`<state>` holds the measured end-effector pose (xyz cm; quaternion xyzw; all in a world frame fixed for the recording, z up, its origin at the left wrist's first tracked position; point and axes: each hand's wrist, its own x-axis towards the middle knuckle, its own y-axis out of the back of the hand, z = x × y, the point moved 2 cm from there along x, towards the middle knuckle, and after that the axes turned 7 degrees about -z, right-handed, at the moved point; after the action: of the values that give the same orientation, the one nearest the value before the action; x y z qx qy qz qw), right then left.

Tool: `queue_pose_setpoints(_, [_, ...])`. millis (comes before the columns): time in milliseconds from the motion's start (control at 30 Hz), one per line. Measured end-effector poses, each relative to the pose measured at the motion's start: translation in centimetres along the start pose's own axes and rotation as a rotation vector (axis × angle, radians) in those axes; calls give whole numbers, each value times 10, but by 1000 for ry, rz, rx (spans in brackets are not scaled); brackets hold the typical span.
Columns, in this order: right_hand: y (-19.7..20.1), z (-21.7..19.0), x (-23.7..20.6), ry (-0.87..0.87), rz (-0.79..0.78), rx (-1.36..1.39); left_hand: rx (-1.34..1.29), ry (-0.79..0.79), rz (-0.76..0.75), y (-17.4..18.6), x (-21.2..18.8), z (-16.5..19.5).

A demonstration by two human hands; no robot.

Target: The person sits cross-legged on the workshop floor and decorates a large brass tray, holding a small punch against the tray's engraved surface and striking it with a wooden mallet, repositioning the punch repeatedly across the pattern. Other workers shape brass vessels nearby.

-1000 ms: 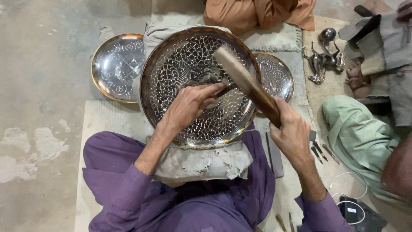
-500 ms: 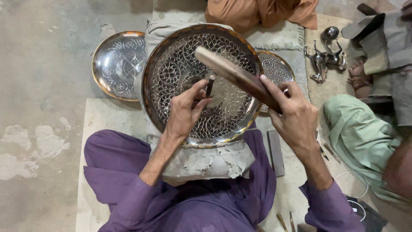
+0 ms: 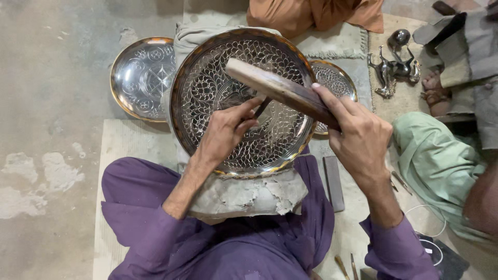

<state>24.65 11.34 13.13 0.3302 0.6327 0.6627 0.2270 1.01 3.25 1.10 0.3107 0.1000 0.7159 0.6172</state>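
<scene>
The left hand (image 3: 225,132) pinches a thin dark metal chisel (image 3: 262,107), its tip set on the large round engraved silver tray with a brass rim (image 3: 207,88). The tray rests tilted on a grey cracked lump of pitch (image 3: 249,196) in the person's purple-clad lap. The right hand (image 3: 358,137) grips a flat brown wooden mallet (image 3: 275,89), held above the tray, over the chisel's head. A smaller engraved silver plate (image 3: 140,75) lies on the floor at the left.
</scene>
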Motion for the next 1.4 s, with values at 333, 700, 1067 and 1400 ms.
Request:
queue_pose_setpoints(333, [-49,15,-44,-152,175,441,50,-135,-238,25,17,23])
queue_pose_setpoints(700, [-106,14,-78,-227,292,278,147,-255,-416,24,28,22])
queue_pose_setpoints(1067, [-130,25,-85,-271,243,611,228,-213,-467,23,32,26])
queue_pose_setpoints(1400, [-131,14,-82,-214,334,378,236,-222,-477,25,31,28])
